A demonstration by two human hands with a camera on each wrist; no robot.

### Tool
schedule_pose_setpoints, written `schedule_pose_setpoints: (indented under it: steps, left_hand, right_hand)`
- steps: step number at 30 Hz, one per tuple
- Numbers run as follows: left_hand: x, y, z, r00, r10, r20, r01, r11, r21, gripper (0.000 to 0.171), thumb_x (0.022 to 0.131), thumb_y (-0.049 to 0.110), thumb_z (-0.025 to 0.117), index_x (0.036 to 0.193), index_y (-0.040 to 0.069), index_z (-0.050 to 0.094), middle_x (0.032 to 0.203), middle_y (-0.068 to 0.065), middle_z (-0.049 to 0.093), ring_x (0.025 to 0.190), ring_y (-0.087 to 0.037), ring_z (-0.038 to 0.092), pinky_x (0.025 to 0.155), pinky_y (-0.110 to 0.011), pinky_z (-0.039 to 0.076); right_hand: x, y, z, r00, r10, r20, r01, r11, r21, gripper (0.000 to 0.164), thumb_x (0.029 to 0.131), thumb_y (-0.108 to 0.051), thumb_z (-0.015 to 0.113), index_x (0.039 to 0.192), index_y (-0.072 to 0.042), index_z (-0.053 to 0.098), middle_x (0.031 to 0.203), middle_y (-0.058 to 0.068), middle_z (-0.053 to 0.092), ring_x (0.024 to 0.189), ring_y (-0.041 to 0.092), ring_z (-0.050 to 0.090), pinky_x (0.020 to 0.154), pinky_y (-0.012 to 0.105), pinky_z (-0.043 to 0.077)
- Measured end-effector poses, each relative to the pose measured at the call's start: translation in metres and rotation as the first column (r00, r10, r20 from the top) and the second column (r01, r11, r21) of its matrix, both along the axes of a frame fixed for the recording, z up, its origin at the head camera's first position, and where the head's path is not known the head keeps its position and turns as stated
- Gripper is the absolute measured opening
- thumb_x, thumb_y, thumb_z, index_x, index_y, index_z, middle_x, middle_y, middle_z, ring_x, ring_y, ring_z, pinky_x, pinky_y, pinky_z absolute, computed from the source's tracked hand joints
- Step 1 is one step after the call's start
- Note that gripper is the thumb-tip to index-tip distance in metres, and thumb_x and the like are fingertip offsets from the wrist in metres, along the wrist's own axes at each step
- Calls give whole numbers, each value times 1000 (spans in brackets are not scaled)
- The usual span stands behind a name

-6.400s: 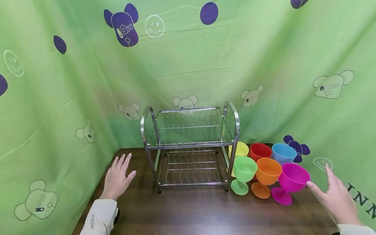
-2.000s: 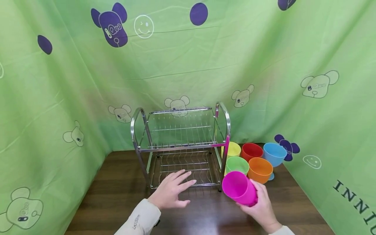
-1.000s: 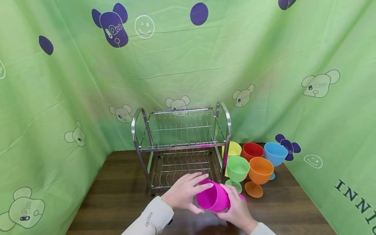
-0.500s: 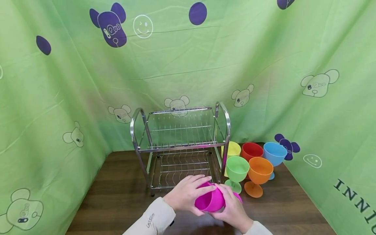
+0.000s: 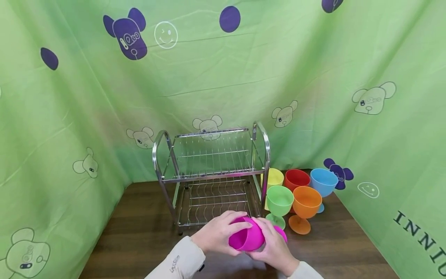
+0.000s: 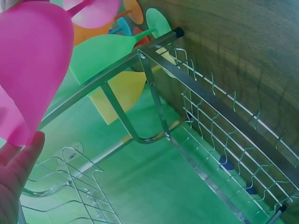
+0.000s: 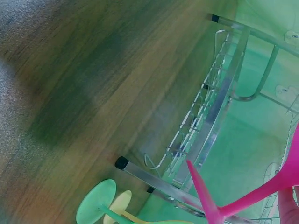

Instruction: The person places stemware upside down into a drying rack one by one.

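A magenta plastic goblet is held between both hands in front of the rack, tipped so that its mouth faces left. My left hand grips the bowl at the rim, fingers over the top and thumb below. From the other side my right hand holds the bowl near the stem, with the round foot sticking out to the right. The left wrist view shows fingertips against the rim of the magenta bowl. In the right wrist view the goblet's foot and stem show, with a finger beside them.
A two-tier chrome dish rack stands behind the hands. To its right are upright goblets: green, orange, yellow, red and blue. Green printed cloth surrounds the brown wooden table.
My right hand has lifted the magenta goblet from the group, brought it left and tipped it. My left hand has come over and taken hold of its rim. In the last half second both barely move.
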State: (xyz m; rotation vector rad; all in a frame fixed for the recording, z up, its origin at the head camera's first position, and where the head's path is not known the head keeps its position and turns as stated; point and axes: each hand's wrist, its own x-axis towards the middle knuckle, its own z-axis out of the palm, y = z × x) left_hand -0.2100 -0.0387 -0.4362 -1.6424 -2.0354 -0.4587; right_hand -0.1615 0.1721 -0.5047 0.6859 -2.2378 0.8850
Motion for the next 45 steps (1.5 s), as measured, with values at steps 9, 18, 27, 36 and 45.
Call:
schedule_pose_setpoints:
  steps: [9, 18, 27, 36, 45]
  left_hand:
    - [0, -10, 0, 998, 70, -5, -69, 993, 92, 76, 55, 40, 90, 118, 11, 59, 125, -13, 55, 112, -22, 55, 92, -24, 47]
    - [-3, -20, -2, 993, 93, -68, -69, 952, 297, 84, 45, 34, 95, 115, 7, 57, 120, -17, 55, 106, -27, 57, 87, -30, 52]
    - [-1, -22, -10, 993, 116, -16, -94, 871, 483, 92, 39, 21, 97, 116, 0, 52, 120, -23, 52, 102, -34, 58, 83, -32, 54]
    - [1, 2, -10, 998, 14, 68, -56, 750, 659, 83, 59, 21, 90, 122, -2, 42, 124, -29, 45, 110, -36, 54, 89, -33, 51]
    - [-4, 9, -20, 992, -95, 81, 9, 701, 713, 73, 80, 38, 74, 126, -5, 38, 129, -28, 39, 112, -35, 52, 85, -31, 53]
  right_hand:
    - [-2, 1, 7, 995, 8, -103, -13, 999, -53, 73, 79, -59, 66, 119, 2, 57, 111, 13, 58, 96, 21, 56, 78, 19, 52]
    - [1, -4, 17, 994, 51, -98, -75, 961, -265, 71, 77, -44, 77, 121, 7, 55, 114, 22, 55, 117, 1, 43, 97, 7, 30]
    - [9, -15, 31, 976, 176, -128, -217, 826, -520, 63, 63, 14, 77, 120, 12, 51, 109, 3, 62, 100, 0, 59, 88, 10, 42]
    - [5, -17, 30, 896, 433, -97, -329, 502, -800, 52, 88, 6, 61, 133, -12, 41, 111, -2, 59, 91, 7, 65, 78, 18, 52]
    - [-6, -23, 46, 821, 571, -19, -296, 396, -869, 52, 94, -23, 61, 136, -15, 31, 122, -3, 59, 95, 13, 67, 70, 29, 56]
